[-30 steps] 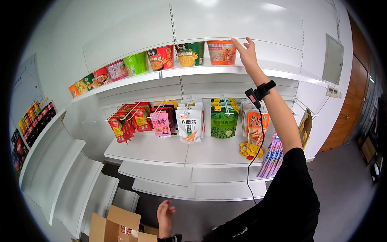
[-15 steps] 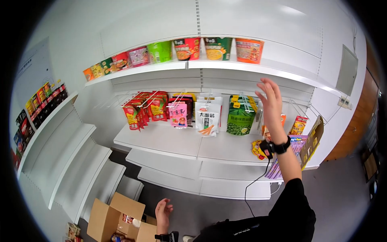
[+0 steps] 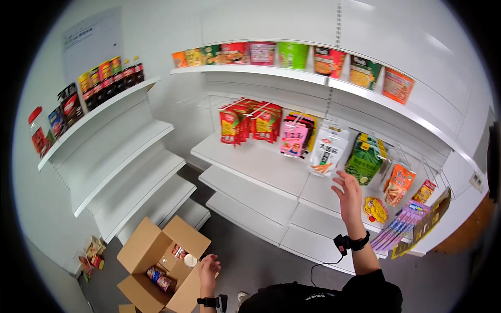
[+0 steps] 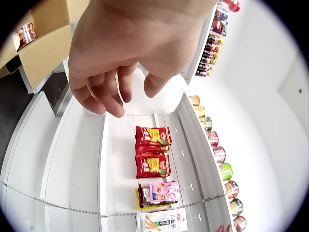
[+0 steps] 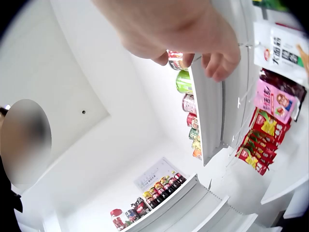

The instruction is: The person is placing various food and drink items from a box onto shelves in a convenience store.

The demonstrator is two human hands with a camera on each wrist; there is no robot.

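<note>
My right hand (image 3: pixel 350 198) hangs in the air before the middle shelves, fingers loosely bent and holding nothing. Behind its fingertips in the head view are a white snack bag (image 3: pixel 327 151) and a green snack bag (image 3: pixel 365 159) on hooks. An orange noodle bucket (image 3: pixel 398 86) ends the row on the upper shelf. Low down, my left hand (image 3: pixel 210 268) is beside an open cardboard box (image 3: pixel 189 233), relaxed and with nothing in it. Inside the box lie a few packaged goods (image 3: pixel 159 279) and a white round lid (image 3: pixel 190 261).
More noodle buckets (image 3: pixel 262 53) line the upper shelf (image 3: pixel 250 69). Red snack bags (image 3: pixel 266 122) and a pink bag (image 3: pixel 293 138) hang below. Bottles and pouches (image 3: pixel 71 104) stand on the left rack. Purple packs (image 3: pixel 402 224) lean at the right, near a yellow packet (image 3: pixel 376 209).
My right hand has come down from beside the orange noodle bucket to below the hanging bags. The head view has turned left, showing more of the box and left rack. The left hand stays low.
</note>
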